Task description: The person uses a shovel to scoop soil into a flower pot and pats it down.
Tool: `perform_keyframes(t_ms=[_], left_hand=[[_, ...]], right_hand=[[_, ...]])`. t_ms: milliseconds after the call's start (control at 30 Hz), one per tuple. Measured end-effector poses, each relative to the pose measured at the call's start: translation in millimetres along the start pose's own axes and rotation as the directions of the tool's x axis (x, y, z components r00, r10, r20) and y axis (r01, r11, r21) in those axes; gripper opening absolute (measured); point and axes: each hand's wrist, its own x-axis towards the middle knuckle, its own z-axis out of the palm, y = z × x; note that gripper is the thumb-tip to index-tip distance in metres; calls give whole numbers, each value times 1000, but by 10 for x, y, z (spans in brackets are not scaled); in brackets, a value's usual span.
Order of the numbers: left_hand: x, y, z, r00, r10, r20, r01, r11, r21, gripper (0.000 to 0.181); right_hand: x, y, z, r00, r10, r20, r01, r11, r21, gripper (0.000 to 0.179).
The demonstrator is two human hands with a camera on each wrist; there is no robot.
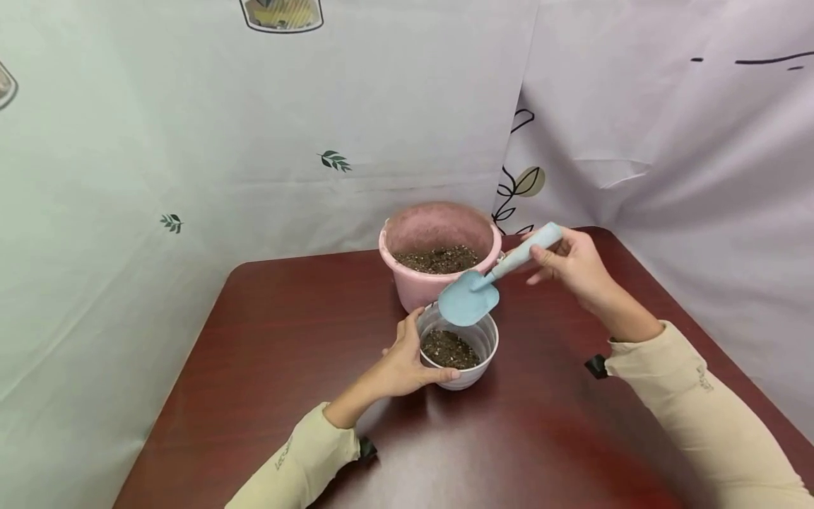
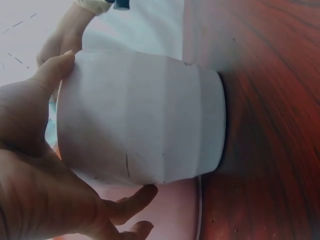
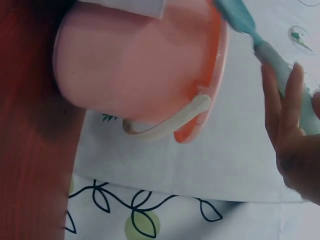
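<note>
A white plant pot (image 1: pixel 490 346) with dark soil (image 1: pixel 448 350) in its bottom stands on the table. My left hand (image 1: pixel 403 364) grips its left side, with the thumb along the near rim and the fingers round the far side; in the left wrist view the pot's ribbed wall (image 2: pixel 145 115) fills the middle. Above the pot's far rim is the light blue blade of a garden trowel (image 1: pixel 469 298), with no soil visible on it. My right hand (image 1: pixel 575 265) holds the trowel by its pale handle, which slants up to the right.
Right behind the pot stands a pink bucket (image 1: pixel 413 286), partly filled with soil (image 1: pixel 439 259). Its white handle (image 3: pixel 167 122) hangs at the side. The dark red wooden table (image 1: pixel 292 339) reaches back to a white printed cloth (image 1: pixel 381 106) hanging behind it.
</note>
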Motion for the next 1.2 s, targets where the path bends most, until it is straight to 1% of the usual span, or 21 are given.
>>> perform_keyframes(t_ms=[100, 167, 233, 300, 367, 433, 500, 533, 600, 700, 800, 900, 1000, 1100, 1167, 1200], left_hand=[[1, 8, -30, 1000, -16, 25, 17, 999, -29, 123], [12, 12, -79, 999, -33, 23, 34, 997, -72, 127], [46, 3, -145, 999, -43, -16, 40, 989, -143, 127], [103, 8, -218, 994, -61, -94, 40, 977, -209, 124], [183, 12, -275, 978, -82, -191, 30, 965, -260, 118], [274, 21, -315, 955, -108, -277, 25, 957, -288, 112], [361, 31, -339, 932, -143, -332, 34, 949, -314, 108], [404, 31, -346, 925, -154, -347, 35, 945, -326, 107], [479, 34, -365, 917, -171, -361, 41, 939, -342, 107], [572, 32, -391, 914, -178, -365, 44, 937, -346, 110], [617, 5, -421, 911, -180, -371, 50, 941, -334, 111], [618, -19, -423, 912, -199, -359, 75, 940, -332, 112], [618, -29, -408, 918, -206, -339, 81, 933, -350, 112], [638, -16, -389, 925, -183, -332, 43, 921, -387, 112], [661, -15, -378, 928, -167, -333, 18, 913, -408, 110], [668, -14, -376, 928, -165, -334, 16, 913, -407, 110]], right_hand=[[76, -90, 12, 998, 35, -51, -27, 988, 155, 10], [140, -132, 17, 996, 48, -79, -31, 979, 203, 9], [213, -158, 16, 992, 59, -115, -31, 973, 229, 9], [288, -169, 16, 987, 67, -147, -31, 972, 234, 10], [358, -169, 17, 982, 77, -171, -34, 970, 241, 11], [407, -158, 31, 979, 85, -188, -37, 968, 247, 9], [436, -138, 62, 975, 90, -202, -36, 966, 256, 7], [446, -127, 86, 973, 92, -210, -34, 965, 261, 6], [474, -105, 159, 969, 91, -229, -28, 965, 262, 6], [550, -61, 309, 967, 80, -240, -22, 971, 238, 8], [656, 19, 493, 973, 78, -217, -37, 982, 187, 10], [709, 112, 624, 978, 92, -190, -65, 987, 147, 9], [711, 183, 675, 978, 96, -186, -77, 991, 108, 9], [713, 226, 657, 977, 83, -198, -69, 995, 77, 10], [728, 241, 629, 976, 66, -207, -55, 997, 57, 10], [739, 246, 612, 976, 59, -210, -50, 998, 49, 10]])
